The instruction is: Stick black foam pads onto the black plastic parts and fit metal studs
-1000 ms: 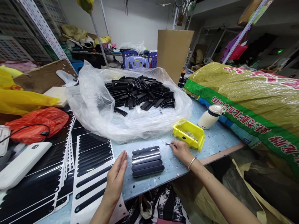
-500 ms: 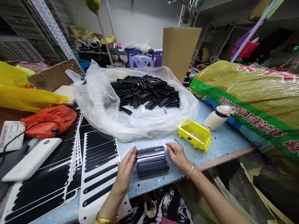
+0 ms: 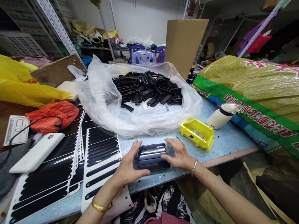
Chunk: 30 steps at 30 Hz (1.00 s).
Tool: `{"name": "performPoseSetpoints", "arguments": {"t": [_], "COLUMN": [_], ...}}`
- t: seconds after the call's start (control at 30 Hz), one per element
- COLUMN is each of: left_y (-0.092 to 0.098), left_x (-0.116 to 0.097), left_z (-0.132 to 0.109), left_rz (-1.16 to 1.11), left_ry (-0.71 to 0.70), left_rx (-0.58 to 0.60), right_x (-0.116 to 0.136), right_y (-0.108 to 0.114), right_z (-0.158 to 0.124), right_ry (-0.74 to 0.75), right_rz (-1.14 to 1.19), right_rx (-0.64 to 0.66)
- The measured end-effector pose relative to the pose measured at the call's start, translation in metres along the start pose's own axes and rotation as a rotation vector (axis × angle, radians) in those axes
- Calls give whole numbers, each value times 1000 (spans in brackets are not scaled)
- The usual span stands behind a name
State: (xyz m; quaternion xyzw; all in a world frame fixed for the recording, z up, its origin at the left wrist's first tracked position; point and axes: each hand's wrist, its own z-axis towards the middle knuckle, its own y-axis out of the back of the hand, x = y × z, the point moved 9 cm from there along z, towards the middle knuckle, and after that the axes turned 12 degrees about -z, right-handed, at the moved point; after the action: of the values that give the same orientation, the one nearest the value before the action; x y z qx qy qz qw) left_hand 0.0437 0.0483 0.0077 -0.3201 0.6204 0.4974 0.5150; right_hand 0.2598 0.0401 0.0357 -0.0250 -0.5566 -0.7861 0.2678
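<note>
Head view, item 1: left hand (image 3: 129, 165), fingers (image 3: 140, 146) spread and bent over the near left corner of a stack of glossy black strips (image 3: 151, 157). Item 2: right hand (image 3: 178, 155), fingers (image 3: 167, 142) narrowly curled against the stack's right end. The 2 hands bracket the stack between them, and their fingers partly hide it, so the strip count cannot be told.

Item 3: gold bangle (image 3: 100, 207) on the left wrist. Item 4: silver bangle (image 3: 194, 167) on the right wrist.

Item 5: the stack lies flat on a pale blue speckled counter (image 3: 233, 140), strips running side to side. Item 6: thin black pin (image 3: 180, 140), lying on the counter just right of the right hand's fingertips. Item 7: yellow plastic bin (image 3: 197, 133), tilted, beside the pin and holding small metal pieces (image 3: 199, 135). Item 8: white insulated bottle (image 3: 220, 117), on its side beyond the bin.

Item 9: clear plastic bag (image 3: 137, 124), behind the stack, holding a heap of black comb-like parts (image 3: 147, 88). Item 10: white sheets printed with black strips (image 3: 102, 155), layered left of the left hand. Item 11: white rectangular device (image 3: 37, 152) on further sheets. Item 12: red plastic bag (image 3: 52, 114). Item 13: green-banded woven sack (image 3: 252, 93), along the counter's right side. Item 14: cardboard box (image 3: 184, 40), upright behind the clear bag.
</note>
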Motion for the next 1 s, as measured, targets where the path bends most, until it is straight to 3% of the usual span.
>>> {"name": "performPoseSetpoints", "arguments": {"t": [0.1, 0.43, 0.8, 1.0], "left_y": [-3, -11, -9, -6], "left_x": [-3, 0, 5, 9], "left_z": [-1, 3, -1, -3], "left_rz": [125, 220, 200, 231], "left_ry": [-34, 39, 11, 29], "left_rx": [90, 187, 210, 201], "right_x": [5, 15, 16, 16], "right_y": [0, -23, -20, -22], "right_z": [1, -9, -25, -31], "right_ry": [85, 231, 334, 343], "right_rz": [7, 116, 113, 124], "right_rx": [33, 247, 294, 230]}}
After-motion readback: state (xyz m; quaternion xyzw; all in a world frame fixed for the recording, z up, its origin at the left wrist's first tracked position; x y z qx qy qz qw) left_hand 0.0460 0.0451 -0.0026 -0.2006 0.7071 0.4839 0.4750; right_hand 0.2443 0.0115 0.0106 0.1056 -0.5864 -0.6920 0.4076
